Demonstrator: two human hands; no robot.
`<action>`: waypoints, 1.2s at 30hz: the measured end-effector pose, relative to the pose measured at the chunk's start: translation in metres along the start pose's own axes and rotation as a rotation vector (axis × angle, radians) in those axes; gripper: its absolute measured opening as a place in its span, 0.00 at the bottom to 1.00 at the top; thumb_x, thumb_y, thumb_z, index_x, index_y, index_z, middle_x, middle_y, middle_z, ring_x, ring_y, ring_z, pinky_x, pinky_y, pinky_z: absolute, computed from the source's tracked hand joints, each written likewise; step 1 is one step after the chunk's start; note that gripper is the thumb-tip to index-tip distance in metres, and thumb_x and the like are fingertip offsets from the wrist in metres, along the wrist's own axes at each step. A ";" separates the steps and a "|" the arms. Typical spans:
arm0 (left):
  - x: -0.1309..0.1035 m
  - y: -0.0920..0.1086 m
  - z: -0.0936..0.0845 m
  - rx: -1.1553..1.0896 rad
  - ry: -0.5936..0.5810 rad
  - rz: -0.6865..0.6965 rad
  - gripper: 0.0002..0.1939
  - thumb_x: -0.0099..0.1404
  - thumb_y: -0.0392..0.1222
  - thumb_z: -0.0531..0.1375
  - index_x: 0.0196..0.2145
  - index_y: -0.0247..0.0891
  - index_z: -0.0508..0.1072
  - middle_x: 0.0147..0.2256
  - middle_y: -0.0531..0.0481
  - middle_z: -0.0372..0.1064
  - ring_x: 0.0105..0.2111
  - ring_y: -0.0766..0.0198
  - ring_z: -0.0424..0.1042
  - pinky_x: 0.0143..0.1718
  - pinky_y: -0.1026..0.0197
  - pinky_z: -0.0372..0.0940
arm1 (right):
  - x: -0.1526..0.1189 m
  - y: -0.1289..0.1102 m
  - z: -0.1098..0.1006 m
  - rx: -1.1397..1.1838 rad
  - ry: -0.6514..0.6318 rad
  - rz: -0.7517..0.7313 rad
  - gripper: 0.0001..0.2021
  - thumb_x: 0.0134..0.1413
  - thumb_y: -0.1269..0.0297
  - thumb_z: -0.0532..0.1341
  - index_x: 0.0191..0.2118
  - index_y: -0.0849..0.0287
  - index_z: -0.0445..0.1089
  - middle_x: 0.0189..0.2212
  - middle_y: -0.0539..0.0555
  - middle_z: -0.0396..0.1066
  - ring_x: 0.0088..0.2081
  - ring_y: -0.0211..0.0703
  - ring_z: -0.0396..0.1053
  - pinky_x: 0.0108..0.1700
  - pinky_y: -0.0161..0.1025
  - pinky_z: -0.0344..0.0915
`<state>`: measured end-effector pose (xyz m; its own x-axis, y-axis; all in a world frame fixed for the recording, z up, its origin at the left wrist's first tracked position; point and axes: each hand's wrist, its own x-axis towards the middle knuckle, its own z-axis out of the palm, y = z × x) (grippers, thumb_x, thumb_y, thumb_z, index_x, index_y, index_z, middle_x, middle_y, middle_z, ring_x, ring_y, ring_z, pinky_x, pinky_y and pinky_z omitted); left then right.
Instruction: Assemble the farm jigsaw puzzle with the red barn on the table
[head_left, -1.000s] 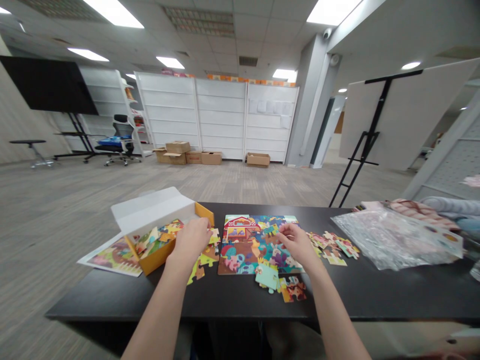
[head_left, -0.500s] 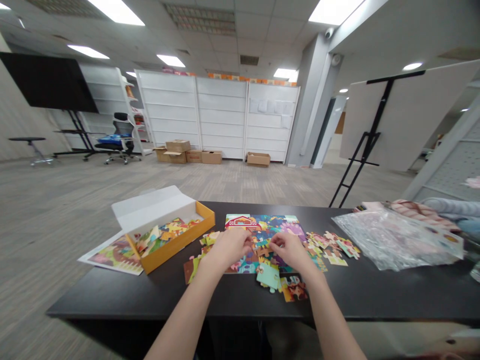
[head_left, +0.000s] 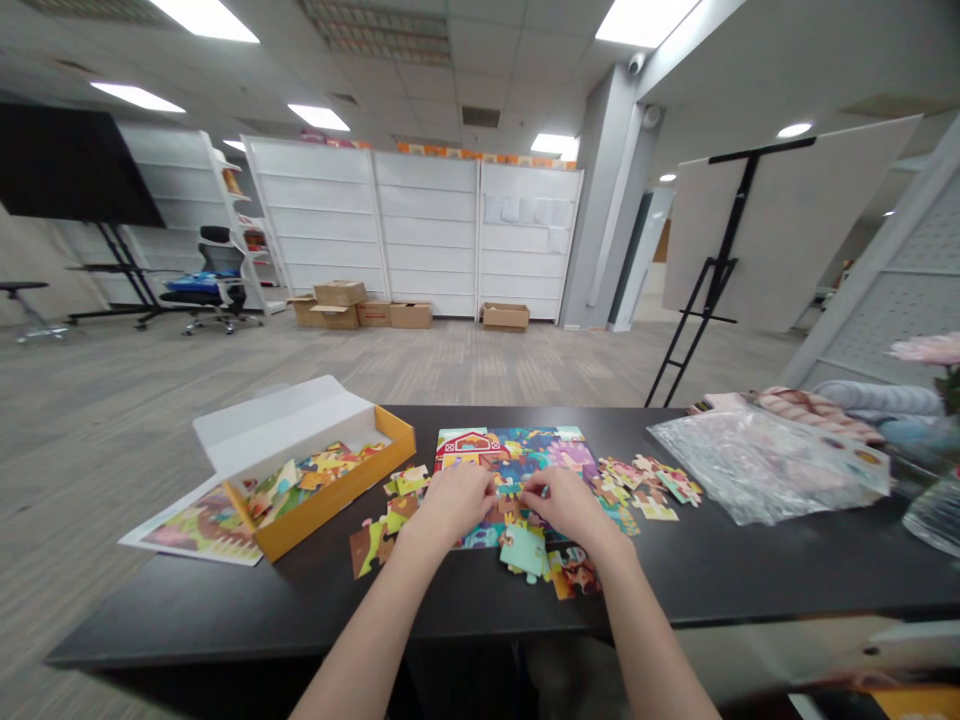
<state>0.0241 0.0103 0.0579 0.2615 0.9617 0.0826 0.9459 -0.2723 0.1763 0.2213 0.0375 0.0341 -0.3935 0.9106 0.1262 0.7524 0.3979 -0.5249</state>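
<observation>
A colourful jigsaw picture [head_left: 469, 447] with a red barn lies on the black table [head_left: 300, 600]. Over its left part is my left hand [head_left: 461, 500], fingers curled together at the puzzle's middle; what they hold, if anything, is hidden. My right hand [head_left: 561, 502] faces it from the right, thumb and fingers pinched near a small teal piece [head_left: 510, 490] between the hands; whether either hand grips this piece is unclear. Loose pieces lie left of the puzzle [head_left: 367, 548], right of it [head_left: 656, 485] and in front, among them a mint-green piece [head_left: 523, 550].
An open yellow box [head_left: 337, 510] of pieces stands at the left, partly over a printed sheet [head_left: 202, 525]. Clear plastic bags [head_left: 765, 465] and rolled fabric [head_left: 817, 412] lie at the right, near a glass vase [head_left: 934, 510].
The camera view has shifted, so the table items appear further left. The fingers have moved slightly at the puzzle's middle, and a small teal piece now shows between the hands.
</observation>
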 end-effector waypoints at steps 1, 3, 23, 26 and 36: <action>0.000 -0.001 0.001 -0.005 0.000 0.003 0.07 0.64 0.42 0.60 0.34 0.43 0.79 0.37 0.45 0.78 0.38 0.53 0.77 0.39 0.57 0.68 | 0.000 0.000 -0.001 0.013 -0.015 -0.009 0.11 0.57 0.64 0.60 0.25 0.55 0.76 0.22 0.51 0.76 0.26 0.42 0.72 0.31 0.36 0.61; 0.001 -0.002 0.003 -0.009 -0.004 0.004 0.07 0.64 0.42 0.60 0.35 0.44 0.79 0.37 0.46 0.78 0.39 0.53 0.77 0.40 0.57 0.68 | -0.001 0.002 -0.005 0.039 -0.016 -0.033 0.11 0.57 0.63 0.61 0.27 0.55 0.77 0.24 0.51 0.77 0.27 0.42 0.73 0.31 0.36 0.61; 0.002 0.000 0.002 0.037 -0.029 -0.004 0.08 0.66 0.42 0.57 0.36 0.43 0.78 0.39 0.45 0.78 0.39 0.55 0.76 0.40 0.58 0.67 | -0.066 0.199 -0.095 -0.336 0.362 0.651 0.21 0.57 0.51 0.57 0.47 0.60 0.76 0.41 0.63 0.79 0.45 0.58 0.76 0.41 0.44 0.66; 0.002 -0.001 0.002 0.030 -0.034 -0.002 0.08 0.65 0.41 0.57 0.37 0.43 0.77 0.39 0.46 0.78 0.39 0.55 0.76 0.40 0.59 0.67 | -0.067 0.202 -0.096 -0.308 0.389 0.621 0.20 0.53 0.50 0.60 0.44 0.58 0.77 0.38 0.61 0.79 0.42 0.57 0.76 0.40 0.44 0.66; 0.004 -0.004 0.007 0.019 -0.032 0.004 0.08 0.65 0.39 0.56 0.37 0.42 0.77 0.39 0.44 0.77 0.41 0.53 0.76 0.40 0.57 0.67 | -0.088 0.174 -0.127 0.103 0.774 0.527 0.17 0.40 0.49 0.63 0.32 0.57 0.75 0.30 0.60 0.79 0.34 0.55 0.77 0.38 0.47 0.70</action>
<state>0.0231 0.0158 0.0512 0.2713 0.9611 0.0523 0.9482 -0.2762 0.1568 0.4539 0.0409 0.0390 0.4724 0.8064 0.3558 0.6684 -0.0646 -0.7410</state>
